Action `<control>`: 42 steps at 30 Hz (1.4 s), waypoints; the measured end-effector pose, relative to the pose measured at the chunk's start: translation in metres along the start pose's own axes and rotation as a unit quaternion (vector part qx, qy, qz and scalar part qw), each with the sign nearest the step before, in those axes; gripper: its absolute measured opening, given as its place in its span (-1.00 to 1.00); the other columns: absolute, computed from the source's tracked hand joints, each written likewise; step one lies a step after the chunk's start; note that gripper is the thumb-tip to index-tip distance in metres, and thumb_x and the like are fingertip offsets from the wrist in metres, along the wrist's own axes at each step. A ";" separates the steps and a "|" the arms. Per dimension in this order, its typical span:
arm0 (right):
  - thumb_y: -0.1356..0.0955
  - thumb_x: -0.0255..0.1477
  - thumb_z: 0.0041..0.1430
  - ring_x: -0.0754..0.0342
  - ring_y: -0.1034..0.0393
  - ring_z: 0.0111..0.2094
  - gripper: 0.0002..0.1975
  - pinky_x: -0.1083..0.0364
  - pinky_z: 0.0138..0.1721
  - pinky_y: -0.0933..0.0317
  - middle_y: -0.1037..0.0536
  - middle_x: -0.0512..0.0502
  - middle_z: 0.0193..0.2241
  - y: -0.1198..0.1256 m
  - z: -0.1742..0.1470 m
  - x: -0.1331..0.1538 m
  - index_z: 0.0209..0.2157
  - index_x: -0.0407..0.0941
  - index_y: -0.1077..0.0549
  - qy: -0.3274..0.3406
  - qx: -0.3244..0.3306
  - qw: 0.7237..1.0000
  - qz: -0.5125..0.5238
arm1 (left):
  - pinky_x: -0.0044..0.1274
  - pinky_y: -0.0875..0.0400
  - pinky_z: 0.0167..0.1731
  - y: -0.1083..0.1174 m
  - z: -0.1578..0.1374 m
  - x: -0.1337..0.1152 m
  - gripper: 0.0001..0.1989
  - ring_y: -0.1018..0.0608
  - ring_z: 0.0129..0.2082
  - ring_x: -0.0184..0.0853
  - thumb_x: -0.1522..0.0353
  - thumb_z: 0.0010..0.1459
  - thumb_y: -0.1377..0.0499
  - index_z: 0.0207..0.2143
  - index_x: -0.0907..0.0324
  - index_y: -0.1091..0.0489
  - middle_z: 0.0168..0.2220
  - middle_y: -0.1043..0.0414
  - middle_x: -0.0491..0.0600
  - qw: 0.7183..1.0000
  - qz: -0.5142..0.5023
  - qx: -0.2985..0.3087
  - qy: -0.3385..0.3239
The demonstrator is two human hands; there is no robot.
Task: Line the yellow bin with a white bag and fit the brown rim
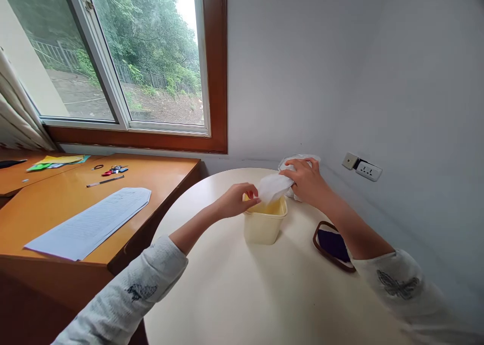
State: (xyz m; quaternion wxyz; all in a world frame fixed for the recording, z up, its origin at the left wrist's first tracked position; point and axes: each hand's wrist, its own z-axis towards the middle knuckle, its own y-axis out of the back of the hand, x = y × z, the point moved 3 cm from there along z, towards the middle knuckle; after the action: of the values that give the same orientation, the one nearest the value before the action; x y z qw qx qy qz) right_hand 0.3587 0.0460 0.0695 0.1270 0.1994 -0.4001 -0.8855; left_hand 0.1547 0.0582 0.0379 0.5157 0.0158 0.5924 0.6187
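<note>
A small cream-yellow bin (263, 229) with an open top stands upright on the round table. Over its mouth hangs a thin white sheet (273, 187), soft like tissue; whether it is paper or thin plastic I cannot tell. My right hand (305, 179) grips the sheet's right end between thumb and fingers. At the bin's left rim is my left hand (239, 200), its fingers curled but thumb and fingertips apart, close to the sheet's left edge. Partly hidden behind my right hand lies a crumpled clear plastic wrapper (299, 158) with something white in it.
On the round cream table (212, 294), a brown-rimmed oblong piece with a dark centre (333, 245) lies near my right forearm. At left, a wooden desk (166, 171) bears papers (93, 224), a pen (105, 181) and small items. A wall socket (368, 171) is at right.
</note>
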 end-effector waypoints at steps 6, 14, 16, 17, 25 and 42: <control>-0.19 -0.73 -0.06 0.02 -0.17 0.01 -0.50 -0.04 0.05 0.17 -0.33 -0.12 -0.03 0.022 0.004 0.030 -0.10 -0.02 -0.36 0.071 -0.085 0.994 0.002 | -0.59 -0.21 -0.53 -0.003 0.015 -0.015 -0.54 -0.28 -0.54 -0.43 0.16 -0.08 -0.20 -0.11 0.14 -0.30 -0.55 -0.18 -0.19 0.997 -0.055 -0.050 0.027; -0.31 -0.36 0.00 -0.12 -0.06 0.10 -0.28 -0.11 -0.02 -0.05 -0.16 -0.24 0.10 0.031 -0.012 -0.001 0.17 -0.02 0.07 -0.203 -0.194 0.937 0.210 | -0.52 -0.33 -0.36 -0.016 0.018 -0.003 -0.80 -0.45 -0.39 -0.32 0.28 0.03 -0.10 -0.35 0.21 -0.41 -0.41 -0.45 -0.07 0.991 -0.112 -0.066 0.020; -0.30 -0.33 0.03 -0.04 -0.26 -0.04 -0.33 -0.05 -0.11 -0.17 -0.34 -0.19 -0.04 0.024 -0.014 -0.007 0.15 -0.03 0.04 -0.224 -0.145 0.908 0.322 | -0.49 -0.35 -0.29 -0.020 0.018 -0.002 -0.79 -0.49 -0.31 -0.26 0.28 0.02 -0.11 -0.33 0.21 -0.42 -0.35 -0.48 -0.03 0.989 -0.138 -0.041 0.026; -0.29 -0.34 0.05 0.00 -0.32 -0.13 -0.41 -0.02 -0.15 -0.20 -0.41 -0.14 -0.13 0.021 -0.015 -0.007 0.11 -0.04 -0.05 -0.222 -0.123 0.897 0.363 | -0.47 -0.36 -0.26 -0.021 0.018 -0.003 -0.78 -0.50 -0.27 -0.24 0.28 0.02 -0.12 -0.32 0.21 -0.42 -0.31 -0.49 -0.01 0.988 -0.153 -0.023 0.025; -0.24 -0.60 0.02 0.05 -0.32 -0.25 -0.81 0.01 -0.15 -0.09 -0.48 -0.03 -0.32 0.028 -0.022 0.019 -0.38 -0.05 -0.42 -0.070 -0.112 0.965 0.228 | -0.37 -0.30 -0.08 -0.011 0.014 -0.013 -0.63 -0.42 -0.07 -0.20 0.33 -0.08 -0.24 -0.15 0.19 -0.37 -0.10 -0.42 0.05 0.950 -0.307 0.015 0.050; -0.29 -0.56 0.00 -0.10 -0.13 -0.06 -0.84 -0.08 -0.12 -0.11 -0.23 -0.09 -0.05 0.030 -0.033 0.020 -0.42 -0.01 -0.43 -0.101 -0.175 0.963 0.179 | -0.48 -0.39 -0.34 0.032 -0.019 0.005 -0.50 -0.48 -0.34 -0.32 0.35 -0.11 -0.30 -0.07 0.21 -0.28 -0.26 -0.39 0.04 0.883 -0.419 0.016 0.209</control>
State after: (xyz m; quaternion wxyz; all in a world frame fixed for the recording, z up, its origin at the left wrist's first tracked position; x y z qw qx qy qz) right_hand 0.3573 -0.0029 0.0676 0.2751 0.0085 -0.2791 -0.9200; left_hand 0.1206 0.0549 0.0533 0.5908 -0.3556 0.6477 0.3241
